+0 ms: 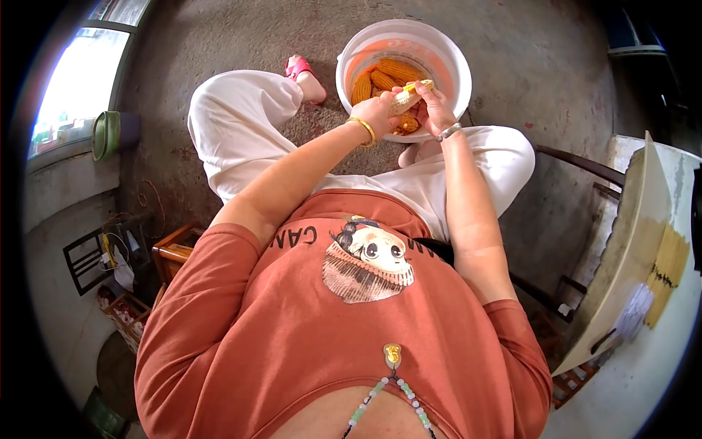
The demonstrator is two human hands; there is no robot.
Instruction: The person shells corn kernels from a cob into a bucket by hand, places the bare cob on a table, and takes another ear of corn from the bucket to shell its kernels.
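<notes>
Over the bucket (459,73), we hold the mostly bare cob (404,102) slanting away rightward, our left hand (373,110) closed round its nearer end and our right hand (437,110) apparently pinching the farther, yellow-kernelled tip.

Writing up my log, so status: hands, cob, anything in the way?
Left hand and right hand both on cob. Cob mostly bare, some yellow kernels showing. Held over bucket of corn ears; no obstruction visible.
</notes>
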